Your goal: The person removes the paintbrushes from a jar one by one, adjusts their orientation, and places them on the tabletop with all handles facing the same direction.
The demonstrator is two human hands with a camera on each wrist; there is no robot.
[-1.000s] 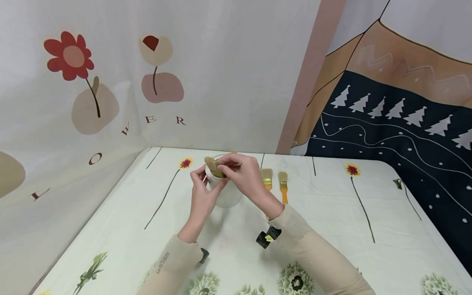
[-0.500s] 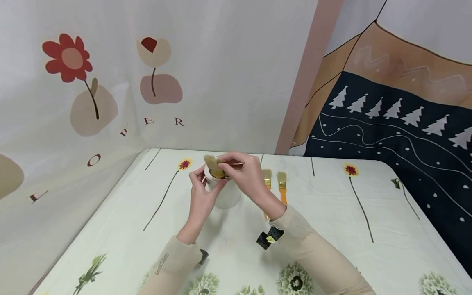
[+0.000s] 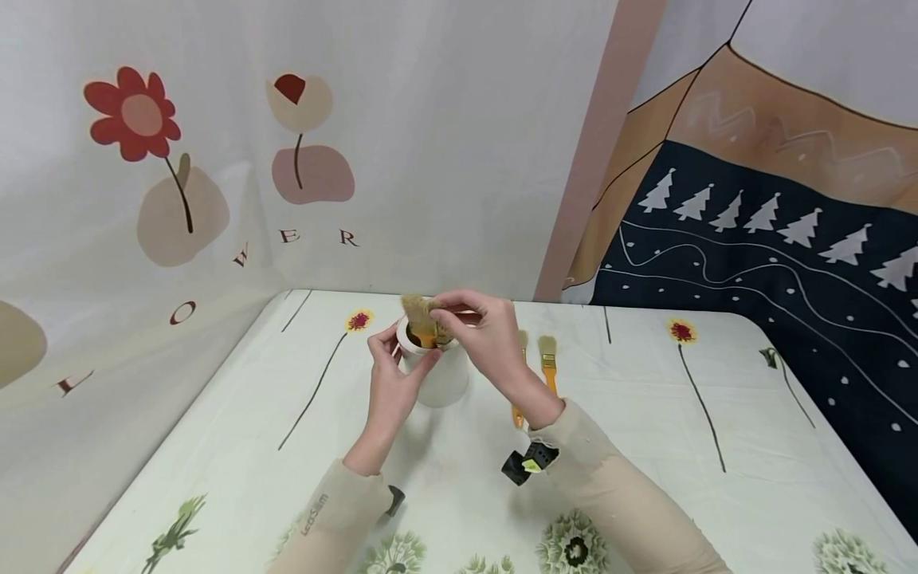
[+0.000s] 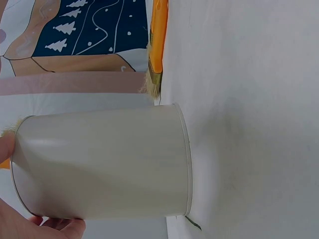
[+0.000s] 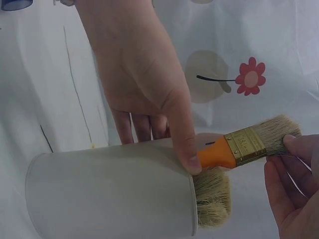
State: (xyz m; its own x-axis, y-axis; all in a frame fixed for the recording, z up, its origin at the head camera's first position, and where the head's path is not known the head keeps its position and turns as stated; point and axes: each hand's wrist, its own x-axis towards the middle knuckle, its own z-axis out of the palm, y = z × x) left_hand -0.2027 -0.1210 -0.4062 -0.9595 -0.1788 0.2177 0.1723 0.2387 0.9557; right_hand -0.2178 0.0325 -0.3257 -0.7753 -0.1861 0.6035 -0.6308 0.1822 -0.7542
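Observation:
My left hand (image 3: 393,379) grips a white cylindrical canister (image 3: 443,383) near its rim, thumb at the near side and fingers round the far side. Above the opening, my right hand (image 3: 488,335) pinches the bristles of a paintbrush (image 5: 246,144). Its orange handle points down into the canister, the lower end hidden inside. A second set of bristles (image 5: 212,199) sticks out of the canister beside it. In the left wrist view the canister (image 4: 104,162) lies across the frame, its base at the tabletop.
Right of the canister, a paintbrush (image 3: 549,363) with an orange handle lies on the flower-print tablecloth (image 3: 631,446). Another paintbrush (image 3: 518,416) is partly covered by my right forearm. A printed curtain (image 3: 445,159) hangs behind the table.
The right hand has risen slightly and moved right with the paintbrush, so that more of its orange handle shows above the rim. The left hand stays on the canister.

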